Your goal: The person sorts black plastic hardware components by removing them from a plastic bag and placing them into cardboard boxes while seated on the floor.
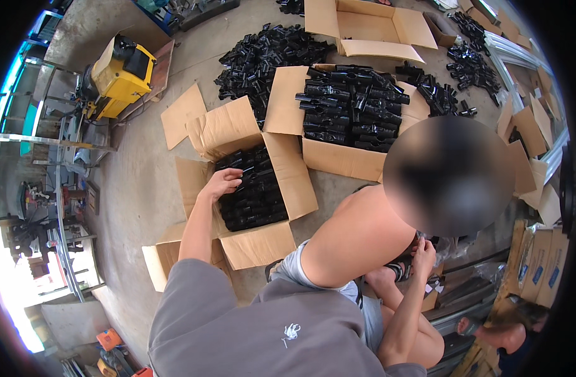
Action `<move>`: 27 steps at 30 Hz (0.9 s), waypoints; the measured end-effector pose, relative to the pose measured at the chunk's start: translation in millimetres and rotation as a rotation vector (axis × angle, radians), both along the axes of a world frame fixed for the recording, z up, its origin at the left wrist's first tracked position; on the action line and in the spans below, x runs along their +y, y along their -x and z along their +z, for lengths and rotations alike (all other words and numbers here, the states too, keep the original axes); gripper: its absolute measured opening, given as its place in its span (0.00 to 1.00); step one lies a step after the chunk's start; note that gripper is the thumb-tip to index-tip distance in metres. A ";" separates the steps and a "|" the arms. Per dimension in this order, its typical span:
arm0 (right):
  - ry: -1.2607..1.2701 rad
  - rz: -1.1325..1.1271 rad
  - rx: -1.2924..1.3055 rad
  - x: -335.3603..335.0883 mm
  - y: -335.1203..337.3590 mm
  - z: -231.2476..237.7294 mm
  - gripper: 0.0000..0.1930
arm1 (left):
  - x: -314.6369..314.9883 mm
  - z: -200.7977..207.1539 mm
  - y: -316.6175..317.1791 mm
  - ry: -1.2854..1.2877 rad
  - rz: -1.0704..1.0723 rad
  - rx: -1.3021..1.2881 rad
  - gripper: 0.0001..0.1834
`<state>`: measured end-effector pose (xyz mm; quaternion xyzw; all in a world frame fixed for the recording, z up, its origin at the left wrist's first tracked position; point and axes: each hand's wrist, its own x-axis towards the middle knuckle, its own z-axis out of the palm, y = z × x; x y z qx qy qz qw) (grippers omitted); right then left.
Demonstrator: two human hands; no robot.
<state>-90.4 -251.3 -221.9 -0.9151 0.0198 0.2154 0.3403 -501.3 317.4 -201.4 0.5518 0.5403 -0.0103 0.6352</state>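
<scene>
My left hand [224,183] reaches into an open cardboard box [256,246]. Its fingers are closed at the end of a shiny black tube fitting [249,169], which lies among rows of similar black fittings [253,210]. On the right, my right hand [423,256] is held low beside a sandalled foot [398,271], fingers pinched together. What they hold, if anything, cannot be made out. A blurred dark round patch [450,176] covers the area just beyond that hand. Clear plastic wrap [454,247] shows beside it.
A second carton [341,157], filled with black fittings, stands beyond. Loose fittings form a large heap [269,60] behind it. Farther back sits an open carton [370,25]. A yellow machine [121,78] stands at left. Metal bars [467,292] and another person's leg [505,337] are at right.
</scene>
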 end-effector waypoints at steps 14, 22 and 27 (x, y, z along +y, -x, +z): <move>0.152 0.020 0.003 0.1 20.3 1.8 0.18 | 6.3 -67.2 -43.1 -0.959 -0.389 0.432 0.19; 0.222 0.344 -0.238 4.0 21.2 -8.8 0.10 | -69.3 4.0 -150.2 -0.641 -0.114 -0.214 0.17; 0.281 0.432 -0.414 18.7 16.0 -54.7 0.09 | -122.2 120.2 -234.5 -0.655 -0.168 -0.454 0.17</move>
